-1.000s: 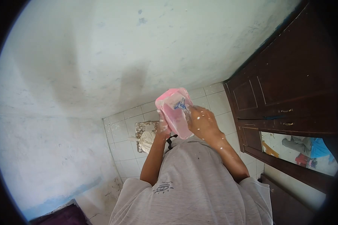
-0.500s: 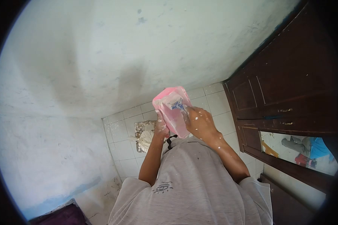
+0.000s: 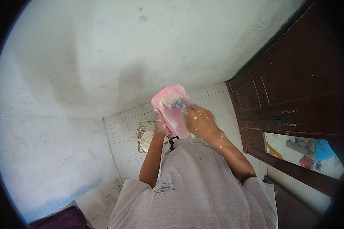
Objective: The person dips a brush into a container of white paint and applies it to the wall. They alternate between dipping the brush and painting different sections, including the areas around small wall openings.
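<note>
A pink plastic tub [image 3: 163, 94] is tilted in front of my shirt, with whitish paste smeared over its inside. My left hand [image 3: 161, 125] is closed on the tub's left side, its fingers partly hidden beneath and streaked with white. Inside the tub shows a blue scraper [image 3: 176, 104] coated in paste. My right hand [image 3: 202, 121], dotted with white splashes, is wrapped round the scraper's handle end, which the fingers mostly hide.
A pale, patched wall [image 3: 172, 45] rises ahead. On the tiled floor [image 3: 221, 99] a whitish bag [image 3: 145, 142] lies on a speckled slab [image 3: 140, 127]. A dark wooden wardrobe [image 3: 286, 87] with a mirror [image 3: 281, 143] stands right; purple cloth [image 3: 63, 219] lies lower left.
Both hands, with the tub and scraper, have shifted slightly left and up in view. The scraper remains inside the tub, and the left hand keeps its hold.
</note>
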A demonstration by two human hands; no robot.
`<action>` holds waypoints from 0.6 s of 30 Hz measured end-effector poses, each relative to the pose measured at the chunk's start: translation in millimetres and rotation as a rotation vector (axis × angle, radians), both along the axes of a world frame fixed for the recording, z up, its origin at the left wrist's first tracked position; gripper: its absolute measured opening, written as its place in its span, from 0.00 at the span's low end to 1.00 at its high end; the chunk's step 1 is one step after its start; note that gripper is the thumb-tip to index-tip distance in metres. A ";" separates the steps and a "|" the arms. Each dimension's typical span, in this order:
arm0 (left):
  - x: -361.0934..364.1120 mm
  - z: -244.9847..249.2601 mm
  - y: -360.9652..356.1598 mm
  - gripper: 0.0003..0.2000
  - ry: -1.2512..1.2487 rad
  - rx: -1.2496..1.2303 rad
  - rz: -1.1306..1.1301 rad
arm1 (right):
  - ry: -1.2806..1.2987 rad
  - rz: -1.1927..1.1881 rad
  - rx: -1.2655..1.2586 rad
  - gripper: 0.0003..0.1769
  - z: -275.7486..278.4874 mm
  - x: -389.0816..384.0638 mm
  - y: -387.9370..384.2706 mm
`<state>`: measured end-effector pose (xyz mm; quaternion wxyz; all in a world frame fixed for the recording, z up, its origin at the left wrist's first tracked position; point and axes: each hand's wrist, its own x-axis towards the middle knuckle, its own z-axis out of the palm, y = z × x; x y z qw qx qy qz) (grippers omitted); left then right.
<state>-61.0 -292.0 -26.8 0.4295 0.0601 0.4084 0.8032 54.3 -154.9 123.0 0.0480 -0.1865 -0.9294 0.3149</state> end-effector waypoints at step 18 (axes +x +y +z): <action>-16.3 -12.1 7.2 0.48 -0.142 0.135 0.019 | -0.131 0.223 0.019 0.20 0.3 19.2 -5.5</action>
